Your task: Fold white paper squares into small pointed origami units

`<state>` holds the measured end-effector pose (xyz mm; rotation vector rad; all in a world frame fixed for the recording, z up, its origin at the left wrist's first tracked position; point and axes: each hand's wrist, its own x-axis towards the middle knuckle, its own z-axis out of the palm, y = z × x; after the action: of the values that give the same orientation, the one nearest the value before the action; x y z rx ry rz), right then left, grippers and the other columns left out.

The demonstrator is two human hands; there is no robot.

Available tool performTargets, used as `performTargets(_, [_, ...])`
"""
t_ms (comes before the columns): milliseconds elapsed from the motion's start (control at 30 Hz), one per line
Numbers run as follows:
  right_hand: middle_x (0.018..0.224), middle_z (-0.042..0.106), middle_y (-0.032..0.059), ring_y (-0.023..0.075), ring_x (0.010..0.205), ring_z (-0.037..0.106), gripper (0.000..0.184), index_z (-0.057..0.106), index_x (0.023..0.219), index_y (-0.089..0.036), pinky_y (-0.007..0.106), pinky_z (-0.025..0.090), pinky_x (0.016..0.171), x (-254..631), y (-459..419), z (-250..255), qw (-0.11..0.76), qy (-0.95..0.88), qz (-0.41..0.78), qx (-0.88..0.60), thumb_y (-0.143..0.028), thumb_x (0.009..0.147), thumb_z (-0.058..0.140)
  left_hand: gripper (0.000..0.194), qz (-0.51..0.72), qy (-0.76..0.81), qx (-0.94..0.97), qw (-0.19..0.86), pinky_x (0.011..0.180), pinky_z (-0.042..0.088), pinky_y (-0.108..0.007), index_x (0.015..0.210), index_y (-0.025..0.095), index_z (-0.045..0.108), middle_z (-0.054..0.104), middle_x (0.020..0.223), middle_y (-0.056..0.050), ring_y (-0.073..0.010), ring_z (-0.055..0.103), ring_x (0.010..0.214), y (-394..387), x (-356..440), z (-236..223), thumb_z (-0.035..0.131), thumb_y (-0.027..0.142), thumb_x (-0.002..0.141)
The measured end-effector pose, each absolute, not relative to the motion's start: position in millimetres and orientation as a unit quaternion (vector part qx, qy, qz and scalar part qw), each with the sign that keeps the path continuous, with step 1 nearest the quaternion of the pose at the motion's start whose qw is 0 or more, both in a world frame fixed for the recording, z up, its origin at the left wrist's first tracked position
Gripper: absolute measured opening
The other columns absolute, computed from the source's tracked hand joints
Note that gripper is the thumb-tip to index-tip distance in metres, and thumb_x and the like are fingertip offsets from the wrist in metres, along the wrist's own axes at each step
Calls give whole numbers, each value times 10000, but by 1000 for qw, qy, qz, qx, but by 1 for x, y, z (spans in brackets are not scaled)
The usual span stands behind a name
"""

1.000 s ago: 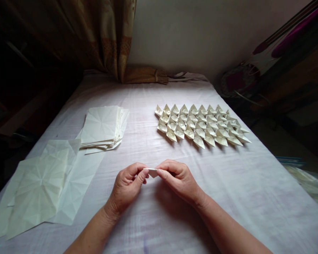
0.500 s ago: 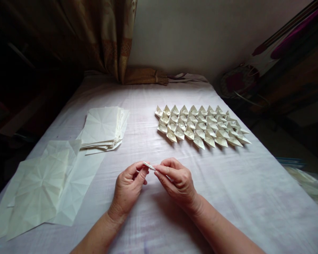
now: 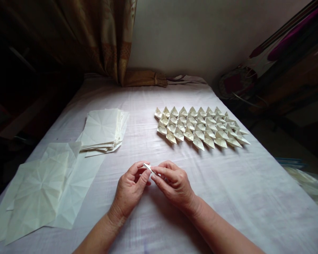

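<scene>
**Left hand [image 3: 132,185] and right hand [image 3: 176,183] pinch a small folded paper [image 3: 147,166]**

The left hand is curled nearly closed, thumb and fingertips clamping the paper's upper end. The right hand's thumb and forefinger close on its lower end. The paper tilts between them, over the pale cloth [image 3: 137,120]. Farther off to the right sit rows of pointed paper pieces [image 3: 200,127]; to the left lie a stack of creased sheets [image 3: 102,127] and, nearer, overlapping loose sheets [image 3: 39,190].
</scene>
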<state>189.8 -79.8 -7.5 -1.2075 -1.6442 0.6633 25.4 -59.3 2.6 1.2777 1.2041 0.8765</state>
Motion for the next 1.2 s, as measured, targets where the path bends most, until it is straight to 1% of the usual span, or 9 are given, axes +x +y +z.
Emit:
performTargets(133, [841, 669, 47, 106, 612, 587, 201, 722, 1049, -214, 224, 491, 570, 190, -79, -6, 473, -666, 295, -496, -258, 892, 604, 389, 371, 500, 550, 556, 513, 519, -218, 1070, 164, 653, 713, 798, -41, -148, 651, 620, -59, 25, 3, 637, 471, 833])
performTargets(333, [854, 705, 43, 115, 646, 611, 206, 722, 1064, -223, 228, 496, 596, 192, -77, -7, 469, -647, 331, -503, -268, 889, 621, 333, 364, 481, 570, 559, 530, 526, -213, 1062, 178, 684, 742, 878, -62, -147, 653, 638, -58, 26, 5, 633, 422, 843])
performTargets(467, [874, 744, 46, 132, 681, 645, 213, 723, 1061, -227, 243, 518, 641, 194, -76, -7, 468, -645, 335, -502, -247, 900, 585, 326, 356, 485, 584, 545, 599, 553, -240, 1059, 166, 691, 744, 878, -62, -145, 650, 628, -58, 25, 2, 620, 406, 849])
performTargets(600, [947, 763, 52, 162, 780, 698, 230, 714, 1075, -239, 271, 548, 737, 193, -76, -6, 452, -663, 316, -506, -234, 927, 538, 308, 335, 502, 627, 494, 625, 547, -227, 1088, 186, 695, 744, 911, -50, -135, 657, 628, -60, 23, 0, 591, 359, 856])
performTargets(767, [941, 766, 68, 173, 771, 720, 251, 686, 1115, -216, 256, 553, 719, 193, -77, -8, 434, -695, 248, -516, -223, 943, 504, 326, 316, 516, 685, 406, 641, 547, -222, 1124, 206, 690, 762, 924, -37, -133, 673, 625, -61, 25, 3, 543, 293, 846])
performTargets(900, [890, 765, 72, 176, 715, 716, 289, 653, 1150, -198, 247, 543, 667, 193, -79, -11, 423, -722, 158, -524, -176, 921, 478, 329, 338, 507, 706, 362, 819, 558, -263, 1125, 207, 703, 760, 1036, -52, -177, 720, 847, -61, 24, -1, 512, 254, 860])
performTargets(1000, [830, 750, 45, 149, 652, 690, 263, 653, 1095, -215, 220, 520, 627, 193, -79, -9, 426, -717, 158, -528, -159, 916, 469, 332, 350, 497, 708, 361, 900, 538, -277, 1137, 215, 701, 747, 1094, -53, -191, 702, 989, -62, 23, -6, 501, 227, 872])
performTargets(1067, [805, 739, 32, 136, 634, 673, 235, 655, 1044, -218, 207, 511, 616, 192, -79, -7, 441, -709, 175, -522, -152, 919, 467, 328, 353, 507, 695, 368, 879, 543, -272, 1148, 214, 687, 746, 1088, -53, -186, 706, 969, -62, 23, -8, 510, 229, 873])
performTargets(1200, [793, 731, 23, 118, 595, 647, 211, 655, 988, -215, 200, 504, 594, 191, -79, -8, 472, -685, 199, -518, -139, 902, 478, 270, 357, 527, 664, 394, 671, 546, -221, 1103, 213, 652, 747, 971, -29, -134, 698, 689, -63, 23, -8, 528, 242, 864])
